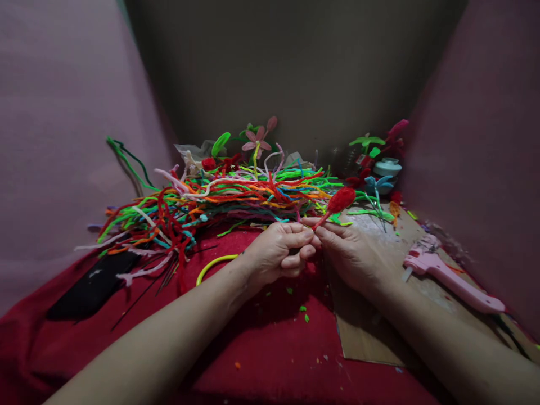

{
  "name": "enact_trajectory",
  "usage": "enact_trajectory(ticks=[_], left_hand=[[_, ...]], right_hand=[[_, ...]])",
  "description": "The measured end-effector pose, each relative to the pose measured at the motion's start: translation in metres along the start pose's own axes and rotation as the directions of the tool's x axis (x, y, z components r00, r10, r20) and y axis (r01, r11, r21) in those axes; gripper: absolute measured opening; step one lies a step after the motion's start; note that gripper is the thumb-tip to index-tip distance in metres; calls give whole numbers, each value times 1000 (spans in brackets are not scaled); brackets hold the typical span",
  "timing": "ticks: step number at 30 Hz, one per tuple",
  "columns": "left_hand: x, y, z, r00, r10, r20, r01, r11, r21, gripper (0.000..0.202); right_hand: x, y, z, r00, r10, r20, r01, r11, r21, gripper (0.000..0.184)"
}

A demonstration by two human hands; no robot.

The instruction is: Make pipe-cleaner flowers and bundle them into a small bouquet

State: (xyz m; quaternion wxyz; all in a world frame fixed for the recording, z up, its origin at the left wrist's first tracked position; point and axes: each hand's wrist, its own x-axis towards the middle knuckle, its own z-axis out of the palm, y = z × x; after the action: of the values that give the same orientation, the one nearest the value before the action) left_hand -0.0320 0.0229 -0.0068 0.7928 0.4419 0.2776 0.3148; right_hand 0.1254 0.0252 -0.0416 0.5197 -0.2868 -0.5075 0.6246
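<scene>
Two hands pinch one red bud [340,199] by its stem, raised just above the red cloth [270,343]: my left hand [276,253] and right hand [348,253] meet fingertip to fingertip (both closed tight). Behind lies the pipe-cleaner heap [219,199]; a pink glue gun [447,275] rests on cardboard [371,337] to my right.

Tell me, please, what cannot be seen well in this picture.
Head view only:
- Stem end of the red bud: hidden inside the pinching fingers of the left hand and right hand.
- At left, the black flat object: too dark to identify.
- Items around the pale round container, back right: small, blurred.
- The pipe-cleaner pile covers whatever lies under it.
</scene>
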Motion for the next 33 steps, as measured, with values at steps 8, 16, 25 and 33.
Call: enact_trajectory(ticks=[8,16,25,33], left_hand=[[0,1,-5,997,1,83,-3,1000,24,17],[0,-8,4,842,532,-89,-241,518,821,11],[-1,-18,-3,744,650,154,-257,66,964,27],[0,-10,11,796,594,-121,-275,531,802,16]], right_hand=[[-2,-6,2,992,-126,-24,122,984,-131,11],[-3,-8,4,968,-225,-109,180,929,-323,19],[-9,-20,16,970,-198,-139,125,903,-412,16],[-5,-8,4,984,-162,-76,132,945,-300,22]])
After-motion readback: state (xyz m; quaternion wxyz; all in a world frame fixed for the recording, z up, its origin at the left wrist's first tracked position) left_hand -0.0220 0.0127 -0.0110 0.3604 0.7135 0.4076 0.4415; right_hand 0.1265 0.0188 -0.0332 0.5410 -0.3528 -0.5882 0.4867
